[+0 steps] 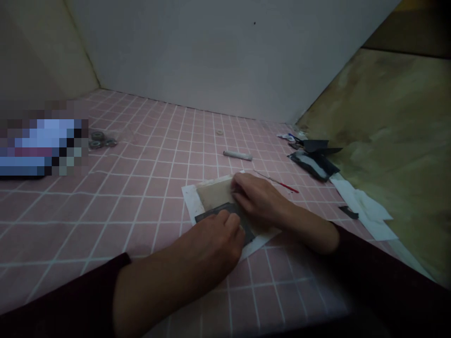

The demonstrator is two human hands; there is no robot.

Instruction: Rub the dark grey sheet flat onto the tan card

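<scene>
A tan sheet [214,193] lies on white paper [189,196], nearly in the middle of the view. A dark grey flat piece [249,229], perhaps paper or fabric, covers the near part of the tan sheet. My left hand [220,241] rests on this dark piece with its fingers curled and pressed onto it. Farther off, my right hand [259,196] is over the right part of the tan sheet, thumb and fingers pinched together. Whatever is between those right fingertips is hidden or too small to make out.
A grey-white tube [237,155] and a thin red-handled tool [289,188] lie beyond my hands. Dark scraps [313,164] and white paper strips [366,213] are at the right. Tape rolls [100,139] and a pixelated screen [42,145] are at the left on the pink checked tablecloth [155,155].
</scene>
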